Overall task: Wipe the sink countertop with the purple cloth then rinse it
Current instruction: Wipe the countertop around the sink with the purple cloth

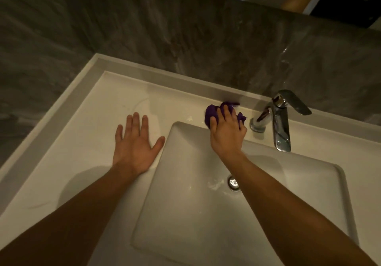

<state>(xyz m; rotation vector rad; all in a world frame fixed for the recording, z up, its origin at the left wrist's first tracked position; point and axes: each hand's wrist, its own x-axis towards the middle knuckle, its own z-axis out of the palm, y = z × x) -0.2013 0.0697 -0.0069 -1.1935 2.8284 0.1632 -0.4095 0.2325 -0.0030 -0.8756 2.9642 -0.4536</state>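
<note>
While both forearms reach in from the near edge, the basin lies nearest, square and white, with its drain partly hidden behind the right forearm. Left of the basin, the left hand rests flat on the countertop, fingers spread and released, grasping nothing; it appears to serve as a brace. Farther on, at the far rim of the basin, the right hand presses down on the purple cloth, fingers curled over it and closed upon the bunched fabric. The cloth sits on the narrow strip of countertop between the basin's far edge and the raised back ledge, just left of the tap, whose spout points toward the near side over the basin. Judged from its crumpled folds, the cloth is soft, light and limp, likely damp, and will take whatever shape the palm gives it; it is best held as now, gathered under the palm with fingers over the top, loose ends tucked in. Bunched as it is, the cloth has no clear direction; its longer spread runs roughly left to right along the back ledge, with a small tail showing on the right toward the tap. Faint streaks show on the countertop at the far left. Wiping appears under way; rinsing is not yet done.
</note>
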